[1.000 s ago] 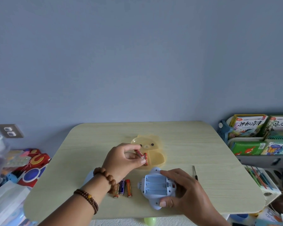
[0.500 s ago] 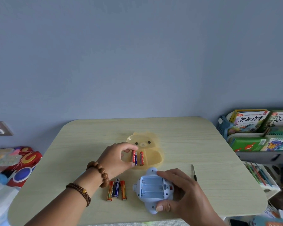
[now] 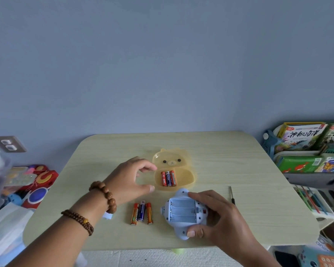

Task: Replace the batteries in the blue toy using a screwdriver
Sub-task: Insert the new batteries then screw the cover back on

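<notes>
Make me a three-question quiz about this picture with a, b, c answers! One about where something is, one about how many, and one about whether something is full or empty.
1. Where is the screwdriver?
a) in the dish
b) on the table, right of the toy
c) in a hand

2. How many batteries lie in the yellow bear dish?
a) one
b) three
c) five

3. The blue toy battery slots are:
a) empty
b) full
c) covered

Answers:
1 b, it lies bare on the table.
2 b, three side by side.
3 a, the open slots show no batteries.
</notes>
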The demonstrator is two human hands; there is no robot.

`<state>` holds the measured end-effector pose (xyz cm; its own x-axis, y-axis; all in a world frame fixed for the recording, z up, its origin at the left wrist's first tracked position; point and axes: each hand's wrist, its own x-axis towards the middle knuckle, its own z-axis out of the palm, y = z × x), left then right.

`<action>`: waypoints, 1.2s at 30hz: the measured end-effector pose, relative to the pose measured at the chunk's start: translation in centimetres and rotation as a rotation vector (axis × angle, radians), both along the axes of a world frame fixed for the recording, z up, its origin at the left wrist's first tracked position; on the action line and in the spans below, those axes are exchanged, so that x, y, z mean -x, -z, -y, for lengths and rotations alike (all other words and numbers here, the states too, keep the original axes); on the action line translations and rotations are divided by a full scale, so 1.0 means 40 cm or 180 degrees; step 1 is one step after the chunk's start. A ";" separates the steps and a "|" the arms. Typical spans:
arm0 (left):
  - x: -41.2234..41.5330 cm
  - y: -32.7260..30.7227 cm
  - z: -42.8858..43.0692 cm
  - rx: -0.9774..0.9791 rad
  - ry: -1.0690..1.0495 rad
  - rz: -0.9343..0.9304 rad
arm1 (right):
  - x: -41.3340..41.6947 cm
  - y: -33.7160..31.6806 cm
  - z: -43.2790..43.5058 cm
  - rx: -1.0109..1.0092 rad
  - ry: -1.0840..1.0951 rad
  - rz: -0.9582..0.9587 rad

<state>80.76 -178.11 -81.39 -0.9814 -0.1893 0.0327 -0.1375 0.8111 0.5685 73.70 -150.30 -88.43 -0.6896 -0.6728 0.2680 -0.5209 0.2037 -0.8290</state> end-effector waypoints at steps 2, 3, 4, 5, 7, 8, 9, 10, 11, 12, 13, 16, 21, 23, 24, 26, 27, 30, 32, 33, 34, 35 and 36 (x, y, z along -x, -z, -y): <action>-0.035 -0.007 0.013 0.0155 0.0192 0.0192 | -0.001 0.000 0.000 -0.0031 0.0004 -0.0008; -0.054 -0.006 0.017 0.0209 0.0288 0.0330 | -0.002 -0.001 0.001 -0.0043 0.0003 0.0008; -0.072 -0.006 0.016 0.0268 0.0374 0.0494 | -0.003 -0.004 0.002 -0.0040 0.0002 0.0026; -0.087 -0.003 0.016 0.0353 0.0452 0.0637 | -0.004 -0.007 0.002 -0.0033 0.0003 0.0036; -0.105 0.003 0.010 0.0711 0.0550 0.0853 | -0.005 -0.010 -0.001 -0.0032 0.0011 0.0053; -0.108 0.004 0.007 0.0974 0.0583 0.0896 | -0.005 -0.012 -0.002 -0.0036 0.0010 0.0069; -0.110 0.007 0.004 0.1224 0.0606 0.0911 | -0.006 -0.014 -0.003 -0.0049 0.0013 0.0085; -0.110 0.009 0.001 0.1410 0.0616 0.0920 | -0.006 -0.016 -0.003 -0.0058 0.0023 0.0093; -0.110 0.011 -0.003 0.1527 0.0616 0.0914 | -0.005 -0.017 -0.004 -0.0052 0.0030 0.0106; -0.111 0.014 -0.008 0.1584 0.0606 0.0905 | -0.006 -0.016 -0.005 -0.0026 0.0031 0.0127; -0.112 0.018 -0.011 0.1582 0.0597 0.0889 | -0.007 -0.017 -0.005 0.0004 0.0034 0.0147; -0.117 0.023 -0.016 0.1436 0.0619 0.0804 | -0.009 -0.014 -0.003 0.0013 0.0043 0.0145; -0.131 0.016 -0.004 0.1311 0.0584 0.0444 | -0.015 -0.008 -0.001 0.0040 0.0066 0.0084; -0.129 0.009 -0.002 0.0955 0.0433 0.0151 | -0.016 -0.006 0.000 -0.0001 0.0098 0.0056; -0.124 0.008 -0.005 0.0685 0.0372 -0.0069 | -0.017 -0.006 0.000 -0.0019 0.0114 0.0044; -0.111 0.008 -0.028 0.0135 0.0290 -0.0492 | -0.017 -0.005 0.001 -0.0028 0.0128 0.0044; -0.103 0.009 -0.047 -0.0088 0.0290 -0.0647 | -0.017 -0.005 0.001 -0.0035 0.0136 0.0062; -0.079 0.019 -0.102 -0.0376 0.0335 -0.0999 | -0.018 0.000 0.001 -0.0020 0.0141 0.0120; -0.060 0.026 -0.126 -0.0375 0.0379 -0.1155 | -0.018 0.006 0.002 0.0009 0.0144 0.0126; -0.053 0.028 -0.136 -0.0378 0.0403 -0.1183 | -0.018 0.008 0.001 0.0030 0.0147 0.0136; -0.048 0.030 -0.144 -0.0379 0.0426 -0.1204 | -0.018 0.009 0.001 0.0044 0.0150 0.0141; -0.046 0.030 -0.151 -0.0374 0.0450 -0.1239 | -0.018 0.010 0.001 0.0050 0.0152 0.0131; -0.044 0.029 -0.156 -0.0380 0.0481 -0.1287 | -0.019 0.010 0.001 0.0051 0.0157 0.0110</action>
<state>82.52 -171.86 -82.57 -0.9112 -0.0706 0.4059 0.2299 0.7303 0.6432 74.44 -150.34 -88.81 -0.7309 -0.6336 0.2537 -0.4814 0.2150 -0.8497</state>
